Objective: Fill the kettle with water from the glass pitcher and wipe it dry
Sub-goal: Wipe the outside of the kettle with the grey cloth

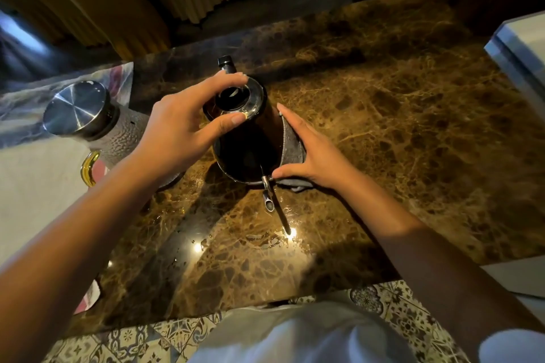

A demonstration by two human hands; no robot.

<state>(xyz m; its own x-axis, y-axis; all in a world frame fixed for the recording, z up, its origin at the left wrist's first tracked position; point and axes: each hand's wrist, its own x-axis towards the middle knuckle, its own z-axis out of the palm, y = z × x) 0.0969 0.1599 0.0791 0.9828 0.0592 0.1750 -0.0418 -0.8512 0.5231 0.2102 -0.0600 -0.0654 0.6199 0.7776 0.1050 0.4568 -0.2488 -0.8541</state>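
Kettle stands upright on the brown marble counter, toward the left half of the surface and nearer the far edge than the near one; its body is dark and glossy, its thin spout points toward the near edge, and its handle juts out toward the far edge; the lid sits on top. Left hand grips that lid from the left, thumb on the near rim and fingers curled over the far rim; the grasp is closed on the lid. Right hand presses a grey cloth flat against the kettle's right side, fingers stretched up along the wall and thumb reaching to the base of the spout; the cloth is pinned between palm and kettle, with a fold of it showing under the hand on the counter. Pitcher, of dimpled glass with a steel cap and a yellow handle, stands at the left edge of the counter, just beside the left wrist and apart from the kettle; its base is hidden by the forearm. Small drops and smears of water glint on the counter between the spout and the near edge; patterned tiles show below the near edge.
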